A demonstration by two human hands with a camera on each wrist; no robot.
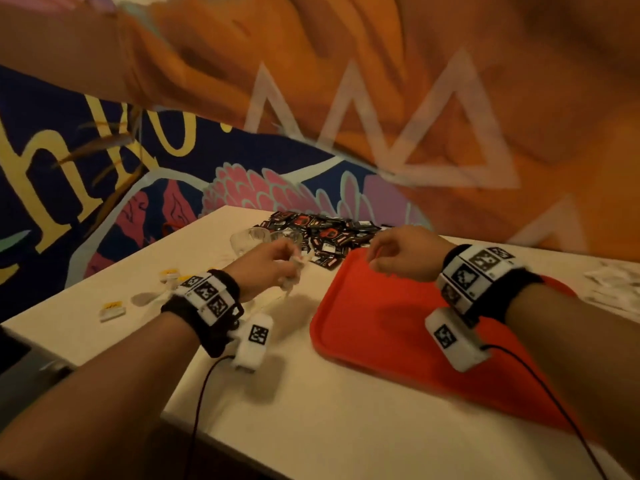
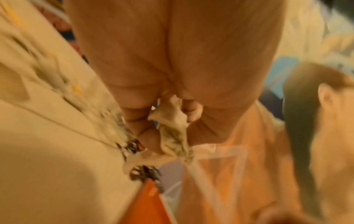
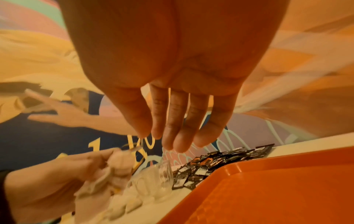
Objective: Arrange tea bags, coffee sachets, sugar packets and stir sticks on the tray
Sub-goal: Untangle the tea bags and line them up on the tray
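Observation:
My left hand (image 1: 289, 268) grips a crumpled bunch of white tea bags (image 1: 294, 277) just above the table, left of the tray; the left wrist view shows my fingers (image 2: 145, 131) curled round the tea bags (image 2: 174, 145). My right hand (image 1: 377, 263) hovers over the far left corner of the red tray (image 1: 381, 327). Its fingers (image 3: 172, 128) hang straight and relaxed; a thin thread seems to dangle by the thumb, too blurred to be sure. A pile of black coffee sachets (image 1: 322, 233) lies beyond the tray.
A clear glass (image 1: 252, 237) stands by the sachets. Yellow-tagged tea bags (image 1: 112, 308) lie at the left of the white table (image 1: 311, 410). Pale packets (image 1: 609, 285) lie at the far right. A person in an orange shirt (image 1: 381, 81) stands across the table.

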